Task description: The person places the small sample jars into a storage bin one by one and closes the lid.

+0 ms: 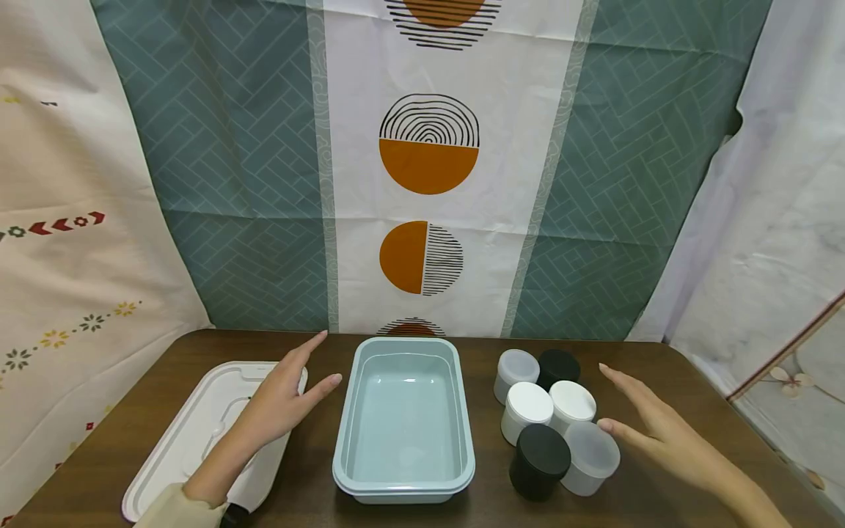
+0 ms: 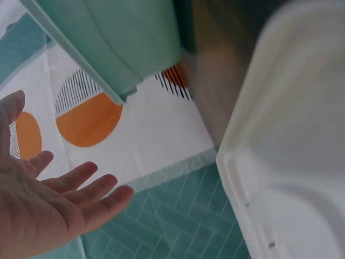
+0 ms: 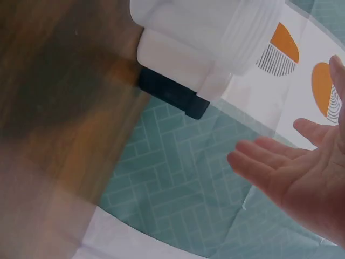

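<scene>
Over the white lid (image 1: 191, 418) at the left, my left hand (image 1: 280, 400) hovers with straight, spread fingers and holds nothing. Right of it stands a light blue plastic bin (image 1: 405, 418), its inside bare. My right hand (image 1: 660, 433) is held out beside a cluster of lidded jars, fingers extended, nothing in its grasp. Nearest to it is a translucent jar (image 1: 590, 455). Two white jars (image 1: 527, 411), two black jars (image 1: 540, 462) and another translucent jar (image 1: 516, 372) make up the rest. In the right wrist view the fingers (image 3: 259, 162) are apart from the jars.
All of it stands on a dark brown wooden table (image 1: 488, 499). A patterned curtain (image 1: 429, 220) hangs behind the back edge, and pale cloths (image 1: 86, 279) flank both sides.
</scene>
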`<state>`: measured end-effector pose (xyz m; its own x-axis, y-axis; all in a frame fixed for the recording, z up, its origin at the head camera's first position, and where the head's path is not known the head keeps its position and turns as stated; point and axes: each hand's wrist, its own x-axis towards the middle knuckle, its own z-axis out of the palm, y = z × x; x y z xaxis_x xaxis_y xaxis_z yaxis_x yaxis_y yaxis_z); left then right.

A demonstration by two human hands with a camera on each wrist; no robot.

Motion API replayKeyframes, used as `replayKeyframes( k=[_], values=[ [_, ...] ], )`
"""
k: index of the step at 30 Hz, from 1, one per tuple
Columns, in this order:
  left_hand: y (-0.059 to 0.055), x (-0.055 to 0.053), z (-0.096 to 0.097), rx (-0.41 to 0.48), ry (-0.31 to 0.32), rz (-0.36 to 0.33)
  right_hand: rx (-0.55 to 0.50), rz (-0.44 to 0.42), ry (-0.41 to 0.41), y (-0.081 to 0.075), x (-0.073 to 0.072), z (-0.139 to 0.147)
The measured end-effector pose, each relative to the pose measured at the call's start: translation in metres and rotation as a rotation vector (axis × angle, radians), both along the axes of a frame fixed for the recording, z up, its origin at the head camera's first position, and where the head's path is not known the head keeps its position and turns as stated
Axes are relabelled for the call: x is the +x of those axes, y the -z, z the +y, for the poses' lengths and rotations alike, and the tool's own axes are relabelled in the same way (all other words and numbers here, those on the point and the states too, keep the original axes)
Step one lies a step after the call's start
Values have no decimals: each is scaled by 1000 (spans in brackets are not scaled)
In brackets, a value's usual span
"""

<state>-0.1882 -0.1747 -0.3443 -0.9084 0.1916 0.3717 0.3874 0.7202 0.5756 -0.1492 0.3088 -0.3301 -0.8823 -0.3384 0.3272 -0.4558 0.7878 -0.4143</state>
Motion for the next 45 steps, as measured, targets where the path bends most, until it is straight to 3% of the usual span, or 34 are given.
replayKeyframes(
  k=[8,18,25,33,45],
  values=[
    [8,2,10,108,58,-58,-1,36,-38,13,8,1],
    [15,4,17,226,119,-245,-141,8,-211,35,8,5],
    [22,3,21,277,140,-301,-148,-42,-204,42,10,4],
    [28,1,23,362,191,-346,-69,87,-174,47,9,-3],
    [33,-4,23,442,278,-463,-73,119,-164,47,8,-2]
  ],
)
